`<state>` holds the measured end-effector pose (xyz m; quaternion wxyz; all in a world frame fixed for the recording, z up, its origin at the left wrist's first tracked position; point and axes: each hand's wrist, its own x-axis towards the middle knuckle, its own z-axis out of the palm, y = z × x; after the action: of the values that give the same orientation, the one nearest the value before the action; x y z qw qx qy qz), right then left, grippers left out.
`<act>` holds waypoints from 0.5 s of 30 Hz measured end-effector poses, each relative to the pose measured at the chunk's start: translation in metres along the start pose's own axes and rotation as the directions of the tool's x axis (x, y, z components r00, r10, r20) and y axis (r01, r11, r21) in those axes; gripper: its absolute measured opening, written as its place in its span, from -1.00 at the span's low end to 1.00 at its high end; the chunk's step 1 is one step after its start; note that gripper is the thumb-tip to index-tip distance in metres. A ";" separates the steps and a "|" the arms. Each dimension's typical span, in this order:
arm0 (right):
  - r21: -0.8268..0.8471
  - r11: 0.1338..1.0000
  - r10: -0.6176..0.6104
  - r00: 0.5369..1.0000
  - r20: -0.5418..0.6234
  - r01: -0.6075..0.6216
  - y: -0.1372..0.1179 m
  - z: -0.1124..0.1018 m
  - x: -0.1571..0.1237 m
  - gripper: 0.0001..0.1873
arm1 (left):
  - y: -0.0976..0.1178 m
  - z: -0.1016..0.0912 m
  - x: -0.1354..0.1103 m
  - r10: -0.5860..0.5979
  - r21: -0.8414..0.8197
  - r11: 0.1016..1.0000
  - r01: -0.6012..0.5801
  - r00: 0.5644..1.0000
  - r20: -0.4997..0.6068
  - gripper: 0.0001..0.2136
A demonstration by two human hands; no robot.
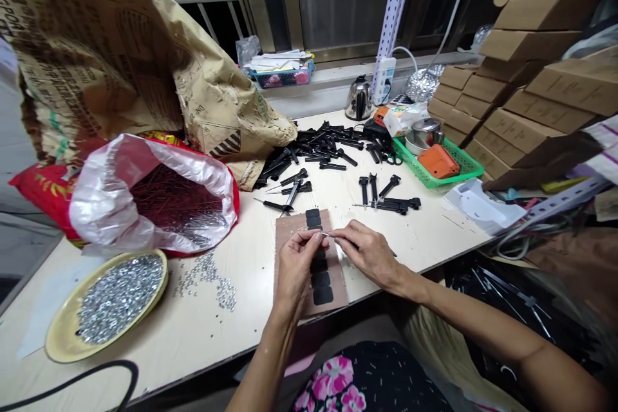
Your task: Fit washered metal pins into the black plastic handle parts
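Fingers (313,246) of left hand (297,264) and right hand (369,253) pinching thin metal piece (325,234), brown board (338,290) beneath

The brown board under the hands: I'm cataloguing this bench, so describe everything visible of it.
The brown board is a flat rectangular sheet, material unclear, lying on the pale table near its front edge. A lengthwise row of dark, rounded squares marks its face. The left hand partly covers it; contact is unclear.

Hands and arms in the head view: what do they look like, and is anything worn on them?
The left hand and right hand are ungloved; both forearms are bare, with no sleeves or watch visible. Below, a dark garment has pink flowers.
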<state>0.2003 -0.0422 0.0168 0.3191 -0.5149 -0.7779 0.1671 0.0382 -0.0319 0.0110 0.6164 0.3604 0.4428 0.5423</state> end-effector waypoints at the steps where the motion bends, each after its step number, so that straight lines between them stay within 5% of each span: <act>1: -0.017 1.000 0.000 1.000 0.006 0.000 -0.002 0.001 0.001 -0.74 | 0.000 -0.003 0.001 0.003 0.009 1.000 -0.002 1.000 -0.015 -0.81; 9: -0.199 0.980 -0.009 1.000 -0.010 0.007 -0.013 0.008 0.002 -0.81 | -0.004 -0.018 0.003 -0.036 0.139 0.989 0.040 0.999 -0.027 -0.71; 15: -0.340 0.937 -0.099 0.994 -0.053 0.076 -0.014 0.011 0.002 -0.86 | -0.007 -0.019 0.004 -0.070 0.058 0.996 0.071 0.997 -0.020 -0.73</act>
<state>0.1831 -0.0453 0.0175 0.2602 -0.5323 -0.8056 -0.0008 0.0232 -0.0295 -0.0028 0.6203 0.3577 0.4765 0.5102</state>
